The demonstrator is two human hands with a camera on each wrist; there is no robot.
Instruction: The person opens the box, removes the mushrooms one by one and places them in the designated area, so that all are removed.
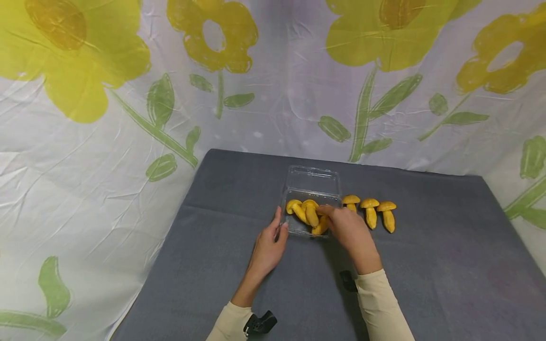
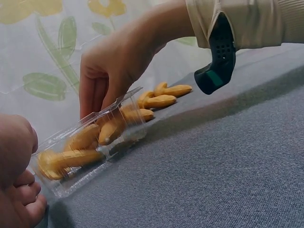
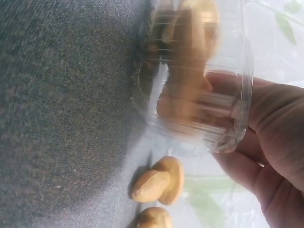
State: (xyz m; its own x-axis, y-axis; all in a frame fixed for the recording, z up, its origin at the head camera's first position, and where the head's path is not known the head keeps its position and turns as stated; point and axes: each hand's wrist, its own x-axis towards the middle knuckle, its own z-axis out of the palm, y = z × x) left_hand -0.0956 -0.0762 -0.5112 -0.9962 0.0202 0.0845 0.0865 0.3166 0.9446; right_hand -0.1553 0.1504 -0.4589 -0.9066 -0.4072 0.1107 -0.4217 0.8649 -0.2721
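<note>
At the right fingers (image 1: pixel 326 210), a yellow mushroom (image 1: pixel 319 228) lies inside the clear box (image 1: pixel 301 231).

Head view high, wrist views beside box (image 1: pixel 300 230)

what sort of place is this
Probably a makeshift indoor recording booth: flower-printed sheeting surrounds a grey-covered table, and the person wears a black device at each wrist.

We have counter (image 1: pixel 222 203) room well left of the clear box (image 1: pixel 297 228); mushrooms (image 1: pixel 370 204) obstruct its right, the lid (image 1: pixel 312 180) its far side.
</note>
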